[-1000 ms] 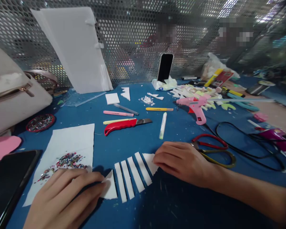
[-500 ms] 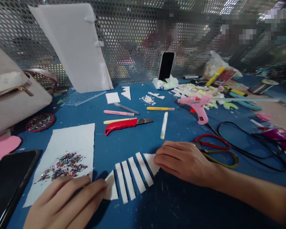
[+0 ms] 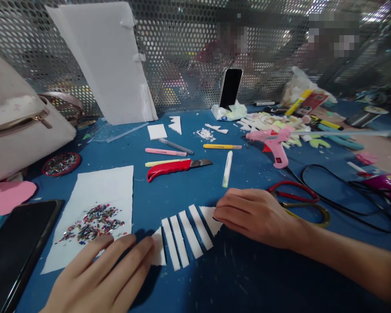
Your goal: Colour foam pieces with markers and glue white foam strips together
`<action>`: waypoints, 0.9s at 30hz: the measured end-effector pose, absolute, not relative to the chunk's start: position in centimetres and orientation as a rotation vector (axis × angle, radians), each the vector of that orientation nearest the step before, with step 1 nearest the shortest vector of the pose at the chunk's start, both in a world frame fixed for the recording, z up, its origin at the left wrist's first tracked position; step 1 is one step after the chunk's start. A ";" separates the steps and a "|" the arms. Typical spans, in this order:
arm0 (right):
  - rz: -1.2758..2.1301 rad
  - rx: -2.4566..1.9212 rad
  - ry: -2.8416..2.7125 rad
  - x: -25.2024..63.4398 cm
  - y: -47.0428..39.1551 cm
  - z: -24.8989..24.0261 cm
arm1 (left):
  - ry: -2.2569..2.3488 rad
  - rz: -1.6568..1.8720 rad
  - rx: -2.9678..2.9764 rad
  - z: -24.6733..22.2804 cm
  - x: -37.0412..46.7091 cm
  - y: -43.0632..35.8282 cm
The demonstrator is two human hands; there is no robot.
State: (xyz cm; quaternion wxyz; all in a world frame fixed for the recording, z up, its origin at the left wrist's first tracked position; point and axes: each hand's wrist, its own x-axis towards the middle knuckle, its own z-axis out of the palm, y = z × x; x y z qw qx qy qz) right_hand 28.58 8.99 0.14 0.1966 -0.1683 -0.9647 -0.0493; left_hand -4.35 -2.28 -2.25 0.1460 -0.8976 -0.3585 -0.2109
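Note:
Several white strips (image 3: 190,234) lie side by side on the blue table, with small gaps between them. At their left end is a white end piece (image 3: 159,248); the fingertips of my left hand (image 3: 109,274) rest on its edge, fingers a little apart. A second white end piece (image 3: 210,218) lies at the right end. My right hand (image 3: 252,215) has its fingers bent together at that piece's right edge, and its thumb is hidden. Close to my left hand, colourful glitter bits (image 3: 97,221) are heaped on a white sheet (image 3: 107,187).
Beyond the strips lie a red-handled knife (image 3: 169,168), markers and foam scraps. On the right are a pink glue gun (image 3: 275,145), its cable and scissors (image 3: 295,193). A phone (image 3: 22,239) and a bag (image 3: 22,117) are at left. A perforated metal screen (image 3: 182,56) stands behind.
The whole view has shifted slightly, so things sit a little further right and higher. My left hand's fingers reach slightly further over the left end piece. My right hand stays at the right one.

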 end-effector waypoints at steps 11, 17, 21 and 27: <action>-0.125 -0.455 -2.695 28.9 9.0 -0.3 | -0.994 -0.557 -2.630 -2.5 -4.5 -1.9; -0.127 -0.441 -2.687 28.9 9.1 -0.3 | -0.848 -0.411 -2.696 -1.4 -5.2 -1.8; -0.135 -0.434 -2.681 28.8 9.1 -0.2 | -0.886 -0.461 -2.699 -1.3 -5.1 -1.9; -0.122 -0.427 -2.681 28.8 9.1 -0.2 | -0.974 -0.536 -2.705 -2.5 -5.1 -2.1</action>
